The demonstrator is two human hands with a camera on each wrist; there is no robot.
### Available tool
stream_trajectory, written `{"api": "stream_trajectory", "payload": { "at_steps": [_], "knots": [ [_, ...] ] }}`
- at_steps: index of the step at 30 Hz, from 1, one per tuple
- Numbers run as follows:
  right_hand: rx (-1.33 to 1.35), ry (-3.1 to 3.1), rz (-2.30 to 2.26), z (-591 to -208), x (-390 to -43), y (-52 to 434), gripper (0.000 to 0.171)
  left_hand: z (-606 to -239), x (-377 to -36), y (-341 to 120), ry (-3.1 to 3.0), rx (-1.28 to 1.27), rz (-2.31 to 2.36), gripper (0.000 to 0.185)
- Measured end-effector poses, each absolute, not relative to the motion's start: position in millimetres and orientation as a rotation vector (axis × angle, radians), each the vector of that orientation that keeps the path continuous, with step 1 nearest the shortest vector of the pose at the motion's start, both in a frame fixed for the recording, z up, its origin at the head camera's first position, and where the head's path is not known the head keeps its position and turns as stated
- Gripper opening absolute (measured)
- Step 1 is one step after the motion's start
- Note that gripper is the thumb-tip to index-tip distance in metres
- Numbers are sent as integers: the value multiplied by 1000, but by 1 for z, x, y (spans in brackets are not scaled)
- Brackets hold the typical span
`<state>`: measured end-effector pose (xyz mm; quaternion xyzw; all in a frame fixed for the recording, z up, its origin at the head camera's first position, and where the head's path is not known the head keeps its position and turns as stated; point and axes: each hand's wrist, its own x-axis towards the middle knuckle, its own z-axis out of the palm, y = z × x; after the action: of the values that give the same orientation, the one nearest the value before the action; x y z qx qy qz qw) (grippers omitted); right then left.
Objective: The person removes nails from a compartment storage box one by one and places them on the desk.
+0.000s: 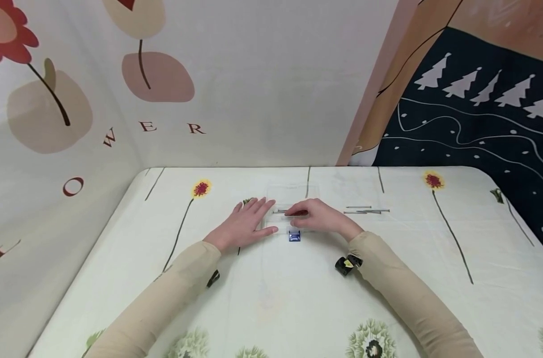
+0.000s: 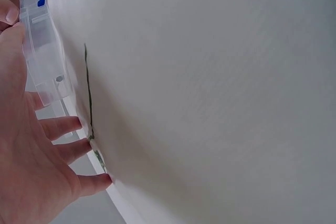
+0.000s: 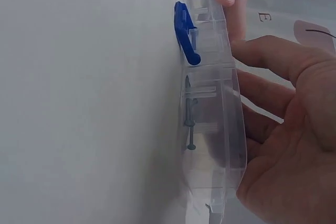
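A clear plastic box (image 3: pixel 215 129) with a blue latch (image 1: pixel 294 236) stands on the table, its lid (image 1: pixel 289 191) laid back on the far side. Several nails (image 3: pixel 190 114) lie inside, seen through the front wall. My left hand (image 1: pixel 246 223) is at the box's left end, fingers spread and straight, thumb along the near corner. Over the box, my right hand (image 1: pixel 318 215) reaches in with bent fingers, thumb and fingertips apart beside the nails. The box wall partly covers those fingers in the right wrist view.
Several loose nails (image 1: pixel 367 211) lie on the table to the right of the box. The table has a white flower-patterned cloth (image 1: pixel 271 308). A printed cloth wall (image 1: pixel 262 99) rises behind its far edge. Each wrist wears a black camera mount (image 1: pixel 348 264).
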<state>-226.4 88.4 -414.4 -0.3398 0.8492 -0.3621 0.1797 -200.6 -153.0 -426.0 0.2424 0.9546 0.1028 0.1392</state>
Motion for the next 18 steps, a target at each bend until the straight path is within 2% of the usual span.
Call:
{"api": "stream_trajectory", "payload": {
  "at_steps": [10,18],
  "knots": [
    [-931,2353,-872,-408,-229,86,43,-426,-200,-152,2765,697,293,81],
    [-914,2306,-928,-410,-229,88,42,-426,-201,-151,2774,707,281,80]
  ]
}}
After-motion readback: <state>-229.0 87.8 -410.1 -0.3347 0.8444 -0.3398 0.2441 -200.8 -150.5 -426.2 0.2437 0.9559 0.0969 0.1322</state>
